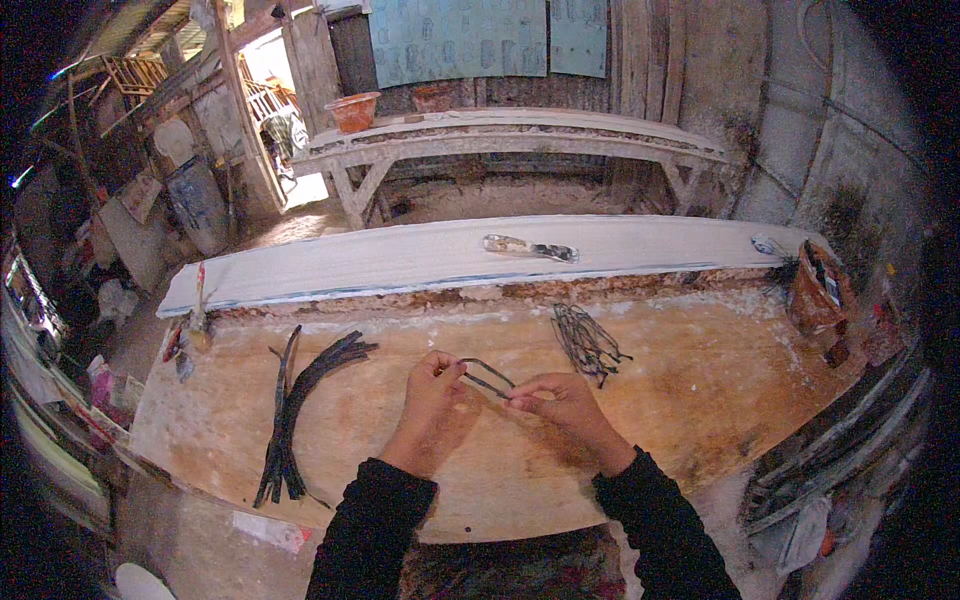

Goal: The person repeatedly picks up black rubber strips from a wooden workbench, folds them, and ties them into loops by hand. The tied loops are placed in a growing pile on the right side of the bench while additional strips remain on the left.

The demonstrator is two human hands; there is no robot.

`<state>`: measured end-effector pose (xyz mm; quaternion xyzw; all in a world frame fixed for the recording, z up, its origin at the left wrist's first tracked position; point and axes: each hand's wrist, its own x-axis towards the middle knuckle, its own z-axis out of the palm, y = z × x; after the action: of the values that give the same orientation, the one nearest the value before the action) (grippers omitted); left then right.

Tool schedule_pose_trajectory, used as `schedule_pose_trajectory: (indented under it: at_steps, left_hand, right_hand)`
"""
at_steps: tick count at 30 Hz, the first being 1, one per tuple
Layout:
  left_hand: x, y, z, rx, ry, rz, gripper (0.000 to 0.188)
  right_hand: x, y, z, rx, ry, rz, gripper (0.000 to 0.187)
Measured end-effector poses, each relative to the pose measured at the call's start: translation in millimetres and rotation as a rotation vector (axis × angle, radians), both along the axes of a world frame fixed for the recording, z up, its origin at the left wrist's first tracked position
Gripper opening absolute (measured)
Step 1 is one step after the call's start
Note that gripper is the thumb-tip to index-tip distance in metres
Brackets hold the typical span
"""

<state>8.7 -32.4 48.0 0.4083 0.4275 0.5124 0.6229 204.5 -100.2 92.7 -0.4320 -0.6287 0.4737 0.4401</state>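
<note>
Worn wooden workbench (620, 460), surface stained and dusted white; bundle of long dark strips (300, 400) lying on its left part, pile of thin bent wires (587, 343) at centre right. Long pale plank (400, 262) runs along the far edge, with a small tool (528, 247) resting on it. Behind: rough wooden bench (500, 135) carrying an orange pot (354, 110); brown bag (815, 290) at right end.

dark strips (300, 410), orange pot (354, 110), black sleeves (372, 530)
</note>
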Motion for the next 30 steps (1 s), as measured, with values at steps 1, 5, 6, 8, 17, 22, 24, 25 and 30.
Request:
schedule_pose_trajectory:
  at_steps: [1, 5, 6, 8, 17, 22, 24, 25, 30]
  left_hand:
    - [1.7, -2.9, 3.1, -0.025, -0.054, -0.024, 0.007]
    - [3.5, -23.2, 27.7, -0.011, 0.039, -0.384, 0.006]
    - [4.2, -28.6, 29.1, -0.003, 0.060, -0.486, 0.006]
    - [7.6, -34.1, 25.5, 0.113, 0.137, -0.678, 0.009]
    - [4.2, -20.5, 10.0, 0.357, 0.397, -0.547, 0.009]
    - [-7.6, 0.5, -5.3, 0.420, 0.623, 0.009, 0.008]
    - [-7.0, 3.4, 5.9, 0.249, 0.475, 0.082, 0.009]
    - [-6.8, 3.7, 11.5, 0.163, 0.400, 0.118, 0.010]
    - [1.0, -8.4, 22.0, -0.087, -0.227, 0.068, 0.010]
  right_hand:
    - [2.4, 4.1, -5.2, 0.135, -0.170, -0.043, 0.017]
    - [-1.8, 16.1, -20.2, 0.466, -0.465, -0.351, 0.019]
    - [-1.5, 18.6, -21.7, 0.382, -0.475, -0.425, 0.019]
    - [1.0, 25.2, -23.3, 0.210, -0.494, -0.573, 0.019]
    - [19.3, 39.9, -48.6, 0.416, -0.533, -0.677, 0.016]
    - [13.8, 40.6, -45.7, 0.320, -0.283, -0.564, 0.014]
    - [10.7, 30.7, -35.2, 0.156, -0.218, -0.398, 0.015]
    - [8.0, 26.5, -33.1, 0.071, -0.147, -0.282, 0.016]
    - [-14.2, 4.7, -28.0, -0.175, 0.214, 0.289, 0.023]
